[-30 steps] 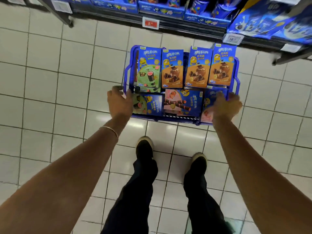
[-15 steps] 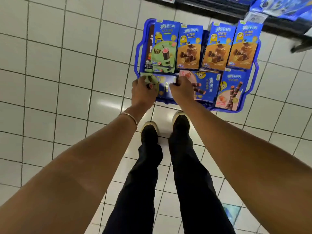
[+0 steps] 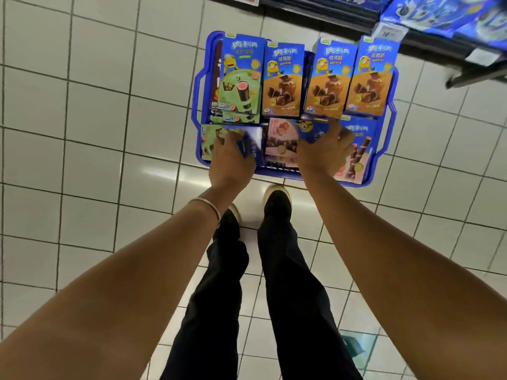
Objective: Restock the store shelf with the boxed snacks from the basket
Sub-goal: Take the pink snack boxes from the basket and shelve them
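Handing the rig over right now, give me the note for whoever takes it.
Left hand grips the flat green snack box at the basket's near left corner.
Right hand rests on the flat pink snack box beside it; grip unclear.
Basket sits on the floor below the shelf, far-row boxes upright in it.
Neither box is out yet; every box is left to shelve.

You had one blue basket (image 3: 277,174) before you. In it stood three brown boxes (image 3: 282,80) from 12 to 2 o'clock, two green boxes (image 3: 241,78) at 11 o'clock and one dark box (image 3: 216,78) at the 10 o'clock edge. One more green box (image 3: 211,141) lay at 8 o'clock, and at least two pink boxes (image 3: 281,135) lay from 6 to 4 o'clock. Two grips were in it: your left grip (image 3: 230,157) and your right grip (image 3: 321,152).
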`<action>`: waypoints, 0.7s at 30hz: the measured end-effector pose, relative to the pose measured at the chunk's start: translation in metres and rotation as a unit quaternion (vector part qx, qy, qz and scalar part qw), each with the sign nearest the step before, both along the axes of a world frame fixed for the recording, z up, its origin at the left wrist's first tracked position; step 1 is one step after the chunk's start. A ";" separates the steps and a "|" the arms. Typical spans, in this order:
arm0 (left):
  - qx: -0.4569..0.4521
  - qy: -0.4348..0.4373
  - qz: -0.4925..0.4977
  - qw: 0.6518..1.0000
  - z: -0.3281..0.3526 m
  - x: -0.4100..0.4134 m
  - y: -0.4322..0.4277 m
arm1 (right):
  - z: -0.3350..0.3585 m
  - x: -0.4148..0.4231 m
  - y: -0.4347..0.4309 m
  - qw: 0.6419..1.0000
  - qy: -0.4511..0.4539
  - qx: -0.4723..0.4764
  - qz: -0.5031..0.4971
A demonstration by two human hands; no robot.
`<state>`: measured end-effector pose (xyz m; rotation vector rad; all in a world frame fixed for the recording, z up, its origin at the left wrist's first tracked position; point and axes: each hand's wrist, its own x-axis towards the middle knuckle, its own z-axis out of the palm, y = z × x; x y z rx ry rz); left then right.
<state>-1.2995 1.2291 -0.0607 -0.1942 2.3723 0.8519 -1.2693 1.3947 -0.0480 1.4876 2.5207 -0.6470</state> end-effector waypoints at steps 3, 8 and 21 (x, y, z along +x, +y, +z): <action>0.033 -0.019 -0.017 0.999 0.000 0.005 0.020 | -0.002 0.006 0.021 0.983 -0.072 -0.011 0.166; 0.043 -0.046 0.015 0.998 0.001 0.008 0.036 | -0.007 0.022 0.042 0.931 -0.104 0.058 0.344; -0.017 0.066 -0.396 0.916 0.057 -0.034 0.049 | 0.040 0.050 0.053 0.959 0.032 -0.073 0.272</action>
